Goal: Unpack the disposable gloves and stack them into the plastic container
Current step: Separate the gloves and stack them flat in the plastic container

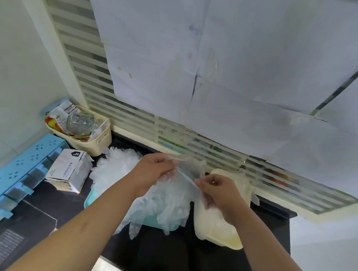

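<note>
At centre, over the dark surface (166,256): both forearms reach forward from the lower edge, with the hands raised close together. Left hand (153,171), fingers curled, pinches one end of a clear glove (185,174). Right hand (218,190), just beside it and slightly lower, pinches the other end between thumb and forefinger. The glove is held taut as a narrow band between them, the rest of it hanging below.

Containers:
- Cream container (228,242), right of centre, long side running away from the viewer. A low layer of stacked gloves (212,219) lies inside, partly hidden by the right wrist.
- Teal tray (89,200), beneath the left forearm, nearly covered by a loose glove pile (169,208). Several glove fingers spill over its near edge onto the surface, and more of the pile spreads behind the left hand toward the wall.
- Cream basket (101,143), far left corner, holding crumpled packets and clear wrappers.

Surroundings:
- Glove box (67,170), a white and grey carton with a printed label, between basket and tray.
- Blue rack (14,175) with a perforated top, along the left wall.
- Striped window panel (133,120) behind the surface, its upper part covered by white paper sheets (241,55).
</note>
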The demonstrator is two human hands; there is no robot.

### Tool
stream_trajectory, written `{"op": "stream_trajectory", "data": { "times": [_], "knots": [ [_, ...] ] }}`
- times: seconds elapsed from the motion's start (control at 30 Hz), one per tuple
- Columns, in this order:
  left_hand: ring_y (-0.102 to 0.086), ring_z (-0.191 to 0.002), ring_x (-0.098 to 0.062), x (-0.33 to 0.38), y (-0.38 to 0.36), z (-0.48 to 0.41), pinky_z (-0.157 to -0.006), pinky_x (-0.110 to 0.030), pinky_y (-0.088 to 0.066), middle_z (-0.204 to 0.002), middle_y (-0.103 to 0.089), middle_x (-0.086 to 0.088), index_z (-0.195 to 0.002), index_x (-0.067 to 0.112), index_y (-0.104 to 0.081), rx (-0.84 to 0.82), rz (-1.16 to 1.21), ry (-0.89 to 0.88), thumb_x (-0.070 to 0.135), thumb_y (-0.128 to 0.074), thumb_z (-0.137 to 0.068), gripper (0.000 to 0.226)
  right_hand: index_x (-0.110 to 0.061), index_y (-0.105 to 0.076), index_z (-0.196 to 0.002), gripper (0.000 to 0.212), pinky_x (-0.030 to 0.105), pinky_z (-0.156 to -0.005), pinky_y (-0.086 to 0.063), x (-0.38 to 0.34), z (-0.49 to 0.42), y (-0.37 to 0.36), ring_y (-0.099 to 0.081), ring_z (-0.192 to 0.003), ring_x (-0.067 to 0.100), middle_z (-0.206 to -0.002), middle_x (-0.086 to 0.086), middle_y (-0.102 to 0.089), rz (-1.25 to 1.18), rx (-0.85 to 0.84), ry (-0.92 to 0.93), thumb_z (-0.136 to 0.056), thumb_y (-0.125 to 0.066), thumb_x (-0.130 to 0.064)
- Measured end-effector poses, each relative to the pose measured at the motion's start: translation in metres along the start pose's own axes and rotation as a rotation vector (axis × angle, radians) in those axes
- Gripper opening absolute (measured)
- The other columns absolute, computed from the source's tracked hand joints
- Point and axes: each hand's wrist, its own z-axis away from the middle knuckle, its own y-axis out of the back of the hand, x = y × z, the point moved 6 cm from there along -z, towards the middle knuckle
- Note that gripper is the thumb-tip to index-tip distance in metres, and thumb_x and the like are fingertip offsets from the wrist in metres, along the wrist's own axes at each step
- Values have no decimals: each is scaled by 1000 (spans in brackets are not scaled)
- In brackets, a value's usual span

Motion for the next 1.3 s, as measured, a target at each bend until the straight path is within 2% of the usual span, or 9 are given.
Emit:
{"op": "stream_trajectory", "data": {
  "times": [0.13,0.27,0.4,0.5,0.63,0.73,0.93,1.1,1.3],
  "knots": [
    [-71,-85,-31,-7,18,-3,-81,-43,-60,-97,-78,-16,-107,12,-78,174,136,-20,23,-70,-99,16,-15,-75,-96,24,30,-45,-41,26,0,14,-46,-45,16,-63,6,-62,138,145,-65,-99,-72,-39],
    [-72,-83,-32,-4,25,-2,-69,-38,-56,-100,-77,-21,-112,8,-74,128,102,-63,21,-65,-102,19,-23,-70,-91,41,34,-73,-57,16,-4,38,-66,-72,13,-80,-6,-71,460,323,72,-96,-62,-63],
    [-72,-78,-30,-2,-5,5,-60,-34,-58,-101,-75,-25,-114,3,-71,-132,17,-46,23,-66,-101,25,-27,-75,-118,57,28,-94,-51,-10,-8,11,-71,-105,5,-112,-14,-77,249,-100,26,-80,-79,-68],
    [-70,-76,-25,2,-29,10,-61,-33,-58,-95,-76,-19,-112,3,-72,-182,11,-79,21,-65,-102,22,-17,-81,-106,40,31,-86,-57,-23,-7,-16,-77,-98,17,-103,3,-82,30,-219,57,-80,-87,-46],
    [-57,-57,-19,-15,-33,6,-50,-28,-49,-70,-66,-11,-103,8,-72,-60,-150,-119,23,-64,-103,17,-12,-82,-96,11,31,-65,-59,-2,-20,-19,-74,-76,23,-85,8,-79,-35,81,-7,-97,-78,-22],
    [-53,-49,-8,-40,-26,2,-48,-25,-46,-64,-63,-7,-97,16,-70,4,-291,-85,30,-67,-101,15,-10,-78,-93,17,25,-45,-41,18,-31,-7,-53,-53,17,-72,10,-68,109,238,-30,-102,-69,-22],
    [-62,-57,-10,-110,32,-8,-63,-32,-58,-69,-68,-2,-87,24,-68,285,-540,36,28,-65,-100,14,-8,-71,-85,30,30,-52,-41,38,-31,27,-47,-52,16,-66,9,-68,227,367,-40,-105,-63,-29],
    [-64,-87,-14,-144,-4,-21,-81,-23,-50,-107,-65,9,-104,28,-68,142,-909,-17,26,-63,-100,7,-14,-74,-92,29,26,-51,-39,49,-33,24,-43,-47,11,-70,10,-73,356,212,-67,-105,-62,-37],
    [-57,-120,-28,-197,-40,-57,-98,-42,-56,-145,-32,0,-146,29,-45,-155,-1274,170,9,-74,-88,68,-2,-71,-93,37,21,-46,-34,66,-28,25,-40,-45,8,-66,8,-72,392,193,-71,-104,-61,-35]
  ]
}}
